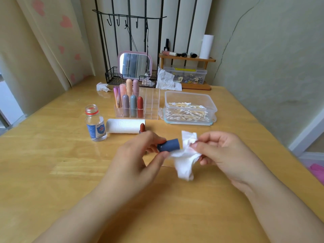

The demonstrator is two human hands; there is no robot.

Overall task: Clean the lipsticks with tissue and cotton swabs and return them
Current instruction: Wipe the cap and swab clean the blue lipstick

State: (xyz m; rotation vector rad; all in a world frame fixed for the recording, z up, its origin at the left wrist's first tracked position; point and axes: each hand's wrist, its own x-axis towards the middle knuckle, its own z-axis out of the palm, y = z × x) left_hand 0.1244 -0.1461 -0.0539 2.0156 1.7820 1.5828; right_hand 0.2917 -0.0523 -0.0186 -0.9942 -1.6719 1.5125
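The left hand (140, 153) pinches a blue lipstick cap (169, 145) above the table (52, 172); the right hand (222, 151) grips a crumpled tissue (184, 162), seemingly against its open end. Bare tabletop surrounds both hands, the organizer (150, 106) well behind.

A dark blue lipstick cap (169, 145) lies sideways above the wooden table, its open end against a crumpled white tissue (185, 155) faintly stained pink. Behind it an uncapped brick-red lipstick (142, 128) stands upright against a tissue roll (125, 126) lying on its side. Seven capped lipsticks (129, 100) stand in a clear organizer (151, 106), beside an open clear box of cotton swabs (188, 111).
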